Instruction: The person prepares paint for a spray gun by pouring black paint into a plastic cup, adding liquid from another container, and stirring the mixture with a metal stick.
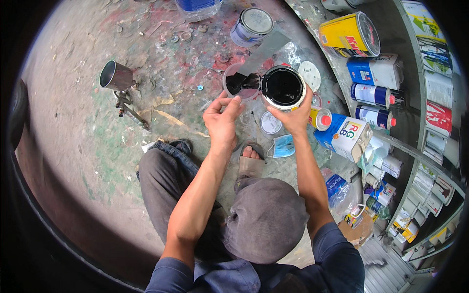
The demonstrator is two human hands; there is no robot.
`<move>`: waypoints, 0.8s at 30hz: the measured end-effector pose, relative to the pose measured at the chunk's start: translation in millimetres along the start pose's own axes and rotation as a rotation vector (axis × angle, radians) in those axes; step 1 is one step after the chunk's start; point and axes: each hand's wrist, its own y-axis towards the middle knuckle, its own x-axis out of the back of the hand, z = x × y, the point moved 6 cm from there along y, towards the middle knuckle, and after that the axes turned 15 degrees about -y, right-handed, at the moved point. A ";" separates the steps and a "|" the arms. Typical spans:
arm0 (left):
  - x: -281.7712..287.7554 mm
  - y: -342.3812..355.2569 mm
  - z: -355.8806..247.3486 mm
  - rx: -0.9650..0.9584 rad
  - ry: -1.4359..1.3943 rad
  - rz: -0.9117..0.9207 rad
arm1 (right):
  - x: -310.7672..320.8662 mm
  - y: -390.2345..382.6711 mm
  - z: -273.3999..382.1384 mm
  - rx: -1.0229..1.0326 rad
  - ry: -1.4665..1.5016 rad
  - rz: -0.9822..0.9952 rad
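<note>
A clear plastic cup [227, 73], at the upper centre of the frame, is gripped at its lower edge between the thumb and fingers of the left hand [223, 115]. Black paint is contained in it, spread in a dark patch. Just to its right, an open paint can [264, 93] is clasped along its right and lower sides by the right hand [295, 115]; glossy black paint [283, 85] is seen inside. Whether any paint is being poured cannot be told. A translucent strip [267, 50] is seen slanting from the cup toward the upper right, where a lidded paint can [251, 28] is placed on the floor [161, 83]. In the upper left, an open metal cup [117, 75] is carried on a spray gun [128, 106]; its contents cannot be made out. At the upper right, a yellow can [342, 35] and a blue-and-white rectangular tin [373, 71] are shelved.
</note>
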 end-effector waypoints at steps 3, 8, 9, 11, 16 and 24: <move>-12.4 -6.7 -10.2 -0.018 0.001 -0.001 | -3.4 2.6 -6.5 0.008 0.044 -0.011; -41.2 -11.9 -28.2 0.054 -0.103 0.019 | -6.8 9.2 -11.9 -0.026 0.223 0.012; -45.4 -12.7 -33.5 0.065 -0.122 0.019 | -7.1 10.1 -12.0 -0.057 0.329 0.018; -45.4 -10.9 -38.5 0.073 -0.142 0.018 | -3.9 12.7 -10.9 -0.047 0.347 0.030; -35.5 0.1 -37.1 0.038 -0.085 -0.009 | 3.1 18.3 -3.4 -0.025 0.409 0.105; -36.7 -16.6 -27.2 -0.019 -0.057 0.034 | 7.5 20.1 26.7 0.001 0.348 0.145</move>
